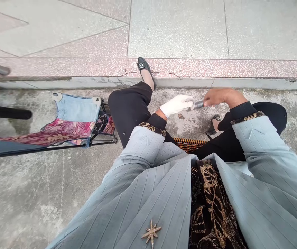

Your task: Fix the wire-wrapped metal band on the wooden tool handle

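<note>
so, ridged grey cylinder (199,104) is held above the concrete floor (21,193), one end pinched by gloved left hand (181,103), other by bare right hand (217,96); grip narrow on both. could be dropped if cloth-covered pinch slips.

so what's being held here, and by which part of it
A ribbed grey piece, held by its two ends: the gloved left hand has one end, the bare right hand the other.
</note>
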Tool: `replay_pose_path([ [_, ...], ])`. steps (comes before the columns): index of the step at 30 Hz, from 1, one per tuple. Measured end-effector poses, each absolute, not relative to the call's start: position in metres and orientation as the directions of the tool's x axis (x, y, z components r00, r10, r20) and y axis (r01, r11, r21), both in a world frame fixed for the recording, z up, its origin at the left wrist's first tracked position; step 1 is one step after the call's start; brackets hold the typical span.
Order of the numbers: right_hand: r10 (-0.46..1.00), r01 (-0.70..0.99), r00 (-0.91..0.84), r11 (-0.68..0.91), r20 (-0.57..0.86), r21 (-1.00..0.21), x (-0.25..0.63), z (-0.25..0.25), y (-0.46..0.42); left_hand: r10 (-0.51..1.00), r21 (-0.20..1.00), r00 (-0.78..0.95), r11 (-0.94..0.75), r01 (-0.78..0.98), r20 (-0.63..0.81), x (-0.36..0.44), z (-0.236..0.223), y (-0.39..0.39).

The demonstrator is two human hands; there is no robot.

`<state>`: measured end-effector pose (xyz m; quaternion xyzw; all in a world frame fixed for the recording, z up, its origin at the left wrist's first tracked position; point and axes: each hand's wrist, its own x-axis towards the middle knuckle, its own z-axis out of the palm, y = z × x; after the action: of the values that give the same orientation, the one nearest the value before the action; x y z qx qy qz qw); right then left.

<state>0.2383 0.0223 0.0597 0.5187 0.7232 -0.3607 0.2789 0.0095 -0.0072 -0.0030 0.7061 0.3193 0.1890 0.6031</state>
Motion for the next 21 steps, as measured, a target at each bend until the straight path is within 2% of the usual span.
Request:
replay_pose_path([
  [2, 0.351, 0.914, -0.396, 0.237, -0.849, -0.328, 0.235, 0.06, 0.017, 0.702, 0.956, 0.704, -0.121, 0.267, -0.108, 0.008, -0.004, -0.006],
  [4, 0.229, 0.869, -0.487, 0.223, -0.843, -0.442, 0.233, 0.063, 0.014, 0.719, 0.948, 0.686, -0.132, 0.289, -0.109, 0.007, -0.006, -0.005],
  [6, 0.178, 0.806, -0.591, 0.178, -0.787, -0.565, 0.235, 0.069, 0.012, 0.723, 0.958, 0.678, -0.083, 0.275, -0.132, 0.005, -0.008, -0.004],
  [8, 0.187, 0.739, -0.674, 0.142, -0.715, -0.659, 0.239, 0.078, 0.012, 0.716, 0.971, 0.677, 0.002, 0.24, -0.169, 0.004, -0.01, -0.003],
  [13, 0.411, 0.708, -0.663, 0.071, -0.626, -0.703, 0.253, 0.101, 0.011, 0.722, 0.981, 0.665, 0.128, 0.143, -0.191, 0.008, -0.017, -0.003],
  [18, 0.732, 0.594, -0.525, -0.052, -0.435, -0.803, 0.259, 0.104, 0.008, 0.613, 0.98, 0.77, 0.186, 0.076, -0.176, 0.012, -0.026, -0.004],
  [21, 0.852, 0.528, -0.408, -0.073, -0.328, -0.846, 0.257, 0.092, 0.012, 0.614, 0.979, 0.769, 0.192, 0.07, -0.175, 0.015, -0.027, -0.006],
])
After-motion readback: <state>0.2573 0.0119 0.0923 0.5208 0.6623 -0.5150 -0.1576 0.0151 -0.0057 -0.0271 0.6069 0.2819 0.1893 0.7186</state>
